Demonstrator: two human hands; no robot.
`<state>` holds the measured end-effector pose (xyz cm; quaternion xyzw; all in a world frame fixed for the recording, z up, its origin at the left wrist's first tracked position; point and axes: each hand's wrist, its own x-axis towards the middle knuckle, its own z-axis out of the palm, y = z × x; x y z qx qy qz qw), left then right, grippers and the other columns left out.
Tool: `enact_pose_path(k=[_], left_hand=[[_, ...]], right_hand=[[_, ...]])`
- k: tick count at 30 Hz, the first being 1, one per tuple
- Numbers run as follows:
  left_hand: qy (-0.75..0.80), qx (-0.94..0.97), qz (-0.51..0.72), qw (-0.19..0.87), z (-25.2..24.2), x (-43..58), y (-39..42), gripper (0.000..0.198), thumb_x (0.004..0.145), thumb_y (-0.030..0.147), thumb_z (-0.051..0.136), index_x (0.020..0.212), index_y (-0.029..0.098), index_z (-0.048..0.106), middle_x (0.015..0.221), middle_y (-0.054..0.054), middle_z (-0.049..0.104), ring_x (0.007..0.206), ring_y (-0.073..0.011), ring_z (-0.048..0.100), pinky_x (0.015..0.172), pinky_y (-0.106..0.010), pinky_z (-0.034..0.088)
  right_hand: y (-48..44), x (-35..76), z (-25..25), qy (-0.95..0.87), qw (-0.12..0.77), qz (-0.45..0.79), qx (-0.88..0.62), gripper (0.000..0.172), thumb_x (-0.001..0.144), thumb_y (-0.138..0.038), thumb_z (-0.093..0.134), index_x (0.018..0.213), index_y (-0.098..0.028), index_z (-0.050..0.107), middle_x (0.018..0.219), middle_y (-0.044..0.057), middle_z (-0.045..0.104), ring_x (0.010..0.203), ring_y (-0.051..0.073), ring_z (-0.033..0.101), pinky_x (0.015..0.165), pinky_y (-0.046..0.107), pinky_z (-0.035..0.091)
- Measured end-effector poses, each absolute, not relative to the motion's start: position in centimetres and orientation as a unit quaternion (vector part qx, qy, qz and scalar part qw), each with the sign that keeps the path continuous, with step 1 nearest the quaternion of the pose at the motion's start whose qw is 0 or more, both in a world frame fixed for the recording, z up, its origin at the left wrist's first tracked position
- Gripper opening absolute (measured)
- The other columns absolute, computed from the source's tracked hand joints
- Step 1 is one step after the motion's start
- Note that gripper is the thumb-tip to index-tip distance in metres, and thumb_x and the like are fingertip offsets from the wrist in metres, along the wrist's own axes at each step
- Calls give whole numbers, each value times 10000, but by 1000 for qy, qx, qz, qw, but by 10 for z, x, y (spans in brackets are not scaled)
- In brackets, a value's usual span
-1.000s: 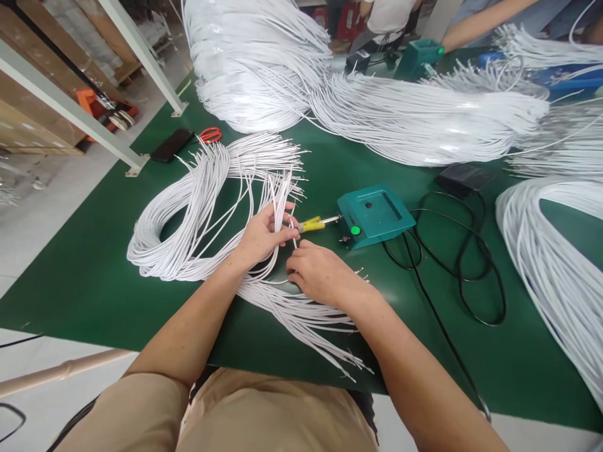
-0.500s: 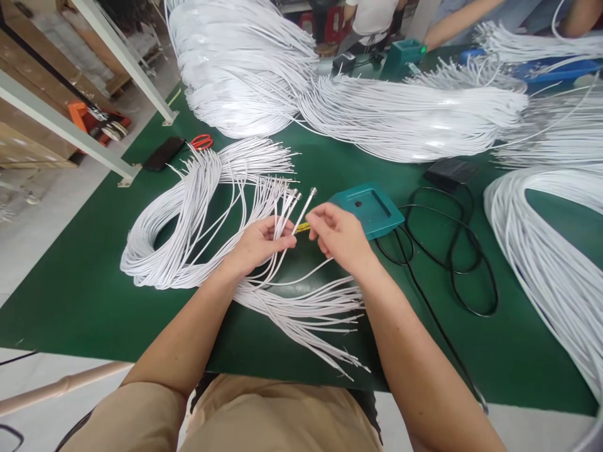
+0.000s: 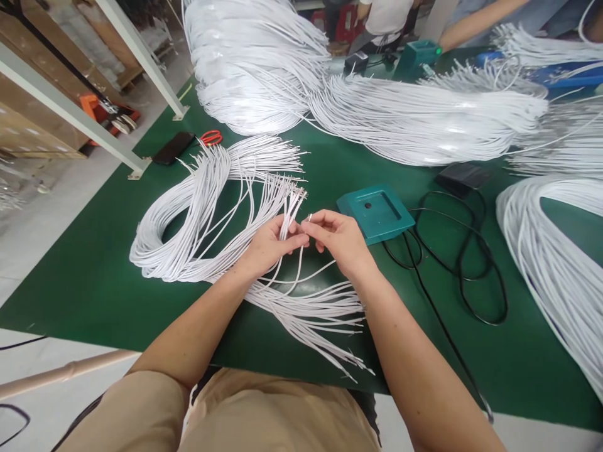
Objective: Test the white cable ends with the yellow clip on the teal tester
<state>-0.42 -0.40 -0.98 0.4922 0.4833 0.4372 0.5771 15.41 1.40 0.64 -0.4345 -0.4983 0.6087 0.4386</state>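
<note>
My left hand (image 3: 273,243) is closed around a few white cables (image 3: 287,216), whose metal-tipped ends stick up past the fingers. Thumb and fingers of my right hand (image 3: 339,237) pinch the end of one more white cable (image 3: 300,260), and a small shiny metal tip (image 3: 309,217) shows above them. Both sets of fingertips nearly meet. Under and left of my hands lies a looped bundle of white cables (image 3: 160,257), with its loose ends fanned out to the right (image 3: 325,307).
A teal device (image 3: 377,213) with a black cord (image 3: 464,251) lies right of my hands. Large white cable bundles (image 3: 424,122) fill the back and the right (image 3: 541,251). Red-handled scissors (image 3: 211,137) and a dark phone-like object (image 3: 173,148) lie back left. A co-worker's arm (image 3: 480,24) reaches in behind.
My right hand has come left to my left hand and now pinches a cable end that stood upright before. The yellow piece seen between my hands is out of sight. The view has shifted slightly.
</note>
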Motion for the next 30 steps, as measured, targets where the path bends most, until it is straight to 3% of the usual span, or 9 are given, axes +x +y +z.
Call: enact_pose_path(k=[5,8,12,20,30], left_hand=[[510,524,421,537,-6,-4,-6,341,681,339,757,733,172,463,783,8,631,664,-99,599,547,-205,411],[524,535,419,513,-7,-5,-6,339,678,347,754,728,174,467,770,15,624,641,-92,568,576,-219,414],[543,565,414,463,-9,-5,-5,336,674,360,760,718,177,482,687,41,573,608,-85,508,618,-234,418],[540,569,405,471,-9,-6,-5,302,699,366,742,749,171,518,755,24,605,619,-83,530,617,-235,432],[503,553,413,521,-8,-3,-5,315,728,323,718,731,176,440,756,7,634,654,-111,634,530,-203,426]], right_hand=[[16,157,7,-446,511,589,-440,321,761,-490,664,796,-171,685,678,-12,595,489,63,455,480,228,416],[15,156,8,-463,470,587,-470,407,725,-574,671,796,-174,664,664,-13,586,499,74,469,469,228,436],[13,154,9,-505,405,571,-506,394,594,-496,799,747,-172,635,636,-15,606,521,90,495,451,219,418],[13,156,4,-460,449,622,-447,215,703,-366,716,672,-161,659,635,-20,599,486,62,443,520,238,395],[15,156,0,-347,427,750,-367,167,675,-261,722,624,-153,604,542,-44,507,489,65,414,501,227,357]])
